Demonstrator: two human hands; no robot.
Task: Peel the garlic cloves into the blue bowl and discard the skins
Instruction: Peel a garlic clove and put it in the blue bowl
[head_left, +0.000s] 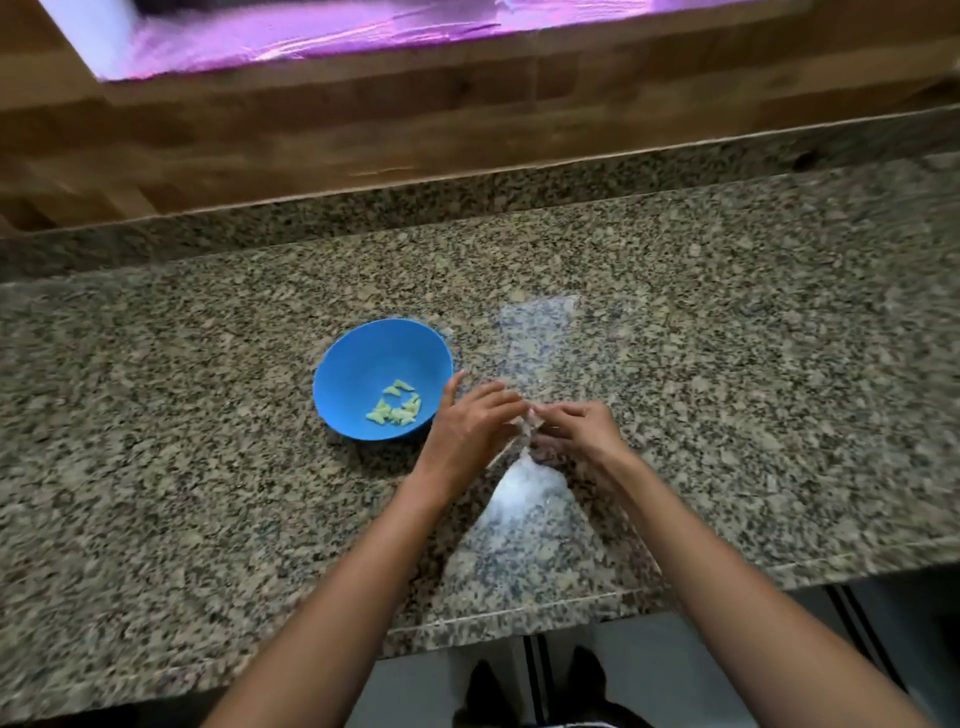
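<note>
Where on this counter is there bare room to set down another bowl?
Bare granite counter lies left of the blue bowl, and right of the clear plastic sheet out to the edge. Crowded in the middle: left hand and right hand meet on a small pale piece over the sheet, beside the bowl.
</note>
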